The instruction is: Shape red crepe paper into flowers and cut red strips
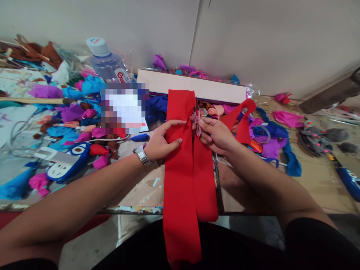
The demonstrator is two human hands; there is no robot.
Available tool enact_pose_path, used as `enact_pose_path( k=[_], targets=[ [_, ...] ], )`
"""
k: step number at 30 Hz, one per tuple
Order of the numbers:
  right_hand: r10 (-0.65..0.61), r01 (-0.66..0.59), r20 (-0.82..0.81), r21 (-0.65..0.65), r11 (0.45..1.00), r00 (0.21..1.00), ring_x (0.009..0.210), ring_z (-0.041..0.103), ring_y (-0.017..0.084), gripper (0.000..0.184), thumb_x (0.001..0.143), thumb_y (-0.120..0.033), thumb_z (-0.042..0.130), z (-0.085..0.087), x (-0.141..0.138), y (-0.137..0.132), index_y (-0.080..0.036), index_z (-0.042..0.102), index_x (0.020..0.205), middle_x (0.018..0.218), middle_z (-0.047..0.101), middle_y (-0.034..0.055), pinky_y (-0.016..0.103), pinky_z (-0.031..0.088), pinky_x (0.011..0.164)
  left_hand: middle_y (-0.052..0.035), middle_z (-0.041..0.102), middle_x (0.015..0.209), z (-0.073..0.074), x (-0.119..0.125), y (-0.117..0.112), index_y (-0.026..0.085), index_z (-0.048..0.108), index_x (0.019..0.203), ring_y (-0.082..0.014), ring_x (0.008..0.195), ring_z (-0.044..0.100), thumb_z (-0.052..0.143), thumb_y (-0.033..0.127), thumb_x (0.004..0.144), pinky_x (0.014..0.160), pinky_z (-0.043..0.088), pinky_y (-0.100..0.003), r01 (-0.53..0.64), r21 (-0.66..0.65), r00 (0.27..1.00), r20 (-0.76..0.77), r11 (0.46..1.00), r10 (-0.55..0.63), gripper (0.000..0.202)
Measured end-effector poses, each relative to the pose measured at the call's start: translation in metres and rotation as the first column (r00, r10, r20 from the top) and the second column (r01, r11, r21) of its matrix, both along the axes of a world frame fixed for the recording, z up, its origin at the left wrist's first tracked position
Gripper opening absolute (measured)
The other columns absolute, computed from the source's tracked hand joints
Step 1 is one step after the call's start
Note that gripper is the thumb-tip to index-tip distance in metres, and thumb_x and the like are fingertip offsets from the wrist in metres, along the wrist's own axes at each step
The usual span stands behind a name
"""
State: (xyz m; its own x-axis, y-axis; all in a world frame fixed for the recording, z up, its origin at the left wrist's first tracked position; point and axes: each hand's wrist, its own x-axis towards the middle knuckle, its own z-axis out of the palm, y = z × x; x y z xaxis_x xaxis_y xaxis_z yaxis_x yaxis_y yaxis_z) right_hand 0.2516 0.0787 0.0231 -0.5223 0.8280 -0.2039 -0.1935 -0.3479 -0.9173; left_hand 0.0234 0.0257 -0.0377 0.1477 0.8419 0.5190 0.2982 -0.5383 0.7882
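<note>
A long strip of red cloth [180, 168] runs from the worktable over its front edge, with a slit between its two lengths. My left hand [161, 140] grips the left length, thumb and forefinger on top; the other fingers are hidden. In my right hand [215, 133] are small scissors with pink handles [198, 125], fingers closed round them. Their dark blades point away from me, along the right edge of the cloth's upper part. A loose red piece [244, 116] curls up just beyond my right hand.
Coloured cloth scraps [70, 112] are heaped on the left. A plastic bottle [108, 62] stands behind them. A blue-and-white tool [69, 161] with a cord lies by my left forearm. A pale board [194, 84] lies at the back, and a grey bundle [315, 138] at right.
</note>
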Motion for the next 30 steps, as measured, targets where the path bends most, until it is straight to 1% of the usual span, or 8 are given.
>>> enact_pose_path(
  k=[4, 9, 13, 19, 23, 30],
  targets=[
    [-0.013, 0.012, 0.050, 0.025, 1.000, 0.999, 0.041, 0.032, -0.001, 0.023, 0.092, -0.031, 0.082, -0.0001, -0.0003, -0.0015, -0.014, 0.074, 0.107, 0.087, 0.073, -0.0008, 0.019, 0.019, 0.039, -0.0121, 0.071, 0.142, 0.0004, -0.0012, 0.0010, 0.023, 0.066, 0.140, -0.0290, 0.131, 0.069, 0.081, 0.031, 0.089, 0.120, 0.054, -0.049, -0.037, 0.007, 0.999, 0.011, 0.999, 0.037, 0.054],
    [-0.035, 0.035, 0.032, 0.011, 0.999, 0.999, 0.043, 0.029, 0.000, 0.027, 0.093, -0.032, 0.082, -0.0014, -0.0021, -0.0023, -0.015, 0.073, 0.113, 0.089, 0.075, 0.0001, 0.019, 0.019, 0.039, -0.0123, 0.071, 0.142, 0.0001, -0.0009, 0.0009, 0.021, 0.066, 0.140, -0.0286, 0.131, 0.069, 0.080, 0.035, 0.090, 0.119, 0.055, -0.048, -0.053, 0.007, 0.999, -0.004, 0.999, 0.053, 0.054],
    [-0.023, 0.023, 0.000, -0.013, 1.000, 1.000, 0.043, 0.028, 0.000, 0.026, 0.093, -0.030, 0.081, -0.0020, -0.0036, -0.0023, -0.015, 0.072, 0.112, 0.087, 0.073, 0.0000, 0.018, 0.018, 0.040, -0.0130, 0.071, 0.142, 0.0007, 0.0006, -0.0004, 0.020, 0.067, 0.141, -0.0285, 0.131, 0.070, 0.079, 0.035, 0.090, 0.119, 0.056, -0.047, -0.046, 0.019, 0.999, -0.020, 0.999, 0.046, 0.054],
    [-0.010, 0.009, -0.029, -0.034, 0.999, 1.000, 0.043, 0.027, 0.000, 0.018, 0.096, -0.025, 0.077, 0.0018, -0.0056, -0.0037, -0.014, 0.072, 0.110, 0.082, 0.069, -0.0022, 0.017, 0.020, 0.042, -0.0138, 0.071, 0.142, 0.0010, 0.0004, -0.0010, 0.019, 0.067, 0.141, -0.0282, 0.131, 0.070, 0.079, 0.035, 0.091, 0.119, 0.056, -0.046, -0.030, 0.032, 0.999, -0.022, 0.999, 0.031, 0.054],
    [-0.012, 0.011, -0.018, -0.039, 0.999, 1.000, 0.044, 0.026, 0.000, 0.015, 0.097, -0.024, 0.076, 0.0036, -0.0063, -0.0046, -0.015, 0.071, 0.109, 0.081, 0.067, -0.0031, 0.017, 0.019, 0.041, -0.0144, 0.071, 0.143, 0.0007, 0.0002, -0.0011, 0.020, 0.066, 0.142, -0.0296, 0.132, 0.069, 0.080, 0.036, 0.090, 0.120, 0.055, -0.049, -0.026, 0.014, 1.000, -0.016, 1.000, 0.027, 0.056],
    [-0.013, 0.012, -0.031, -0.046, 0.999, 0.999, 0.043, 0.026, 0.000, 0.014, 0.098, -0.021, 0.073, 0.0032, -0.0056, -0.0047, -0.015, 0.071, 0.110, 0.080, 0.066, -0.0037, 0.017, 0.020, 0.041, -0.0132, 0.072, 0.141, 0.0003, 0.0007, -0.0014, 0.021, 0.067, 0.141, -0.0293, 0.131, 0.070, 0.080, 0.034, 0.089, 0.119, 0.056, -0.048, -0.028, 0.016, 1.000, -0.006, 0.999, 0.028, 0.055]
  ],
)
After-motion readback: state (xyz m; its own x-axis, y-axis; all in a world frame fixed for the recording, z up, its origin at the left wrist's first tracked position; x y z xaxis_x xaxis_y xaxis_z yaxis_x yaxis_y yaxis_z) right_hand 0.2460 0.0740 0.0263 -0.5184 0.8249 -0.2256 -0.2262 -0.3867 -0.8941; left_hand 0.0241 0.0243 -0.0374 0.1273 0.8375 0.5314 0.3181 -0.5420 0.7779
